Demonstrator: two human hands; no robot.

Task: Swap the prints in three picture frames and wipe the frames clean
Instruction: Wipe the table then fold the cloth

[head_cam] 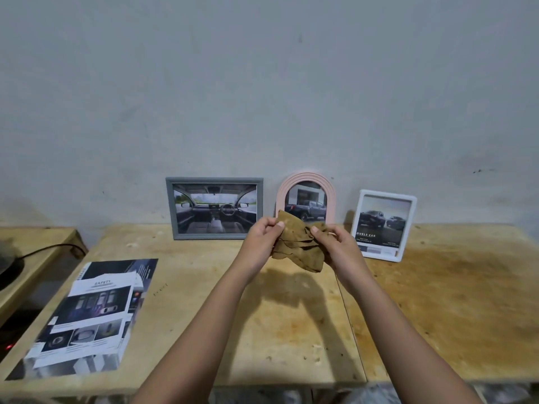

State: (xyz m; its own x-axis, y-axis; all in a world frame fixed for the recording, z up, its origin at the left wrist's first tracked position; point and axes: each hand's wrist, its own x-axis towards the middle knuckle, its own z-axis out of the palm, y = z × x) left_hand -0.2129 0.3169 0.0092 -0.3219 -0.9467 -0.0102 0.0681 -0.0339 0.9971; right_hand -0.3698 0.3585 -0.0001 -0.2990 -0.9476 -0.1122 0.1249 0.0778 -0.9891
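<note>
I hold a brown cloth (297,243) up above the middle of the wooden table (437,301), my left hand (262,237) pinching its left edge between thumb and fingers and my right hand (332,243) gripping its right side. The cloth hangs crumpled between them, clear of the surface.

Along the table's back edge, against the wall (262,83), stand three frames: a grey frame (214,208) with a car-interior print toward the left, a pink arched frame (306,193) partly behind the cloth, and a white frame (383,224) toward the right.

A stack of loose prints (90,319) lies flat near the front left corner.
</note>
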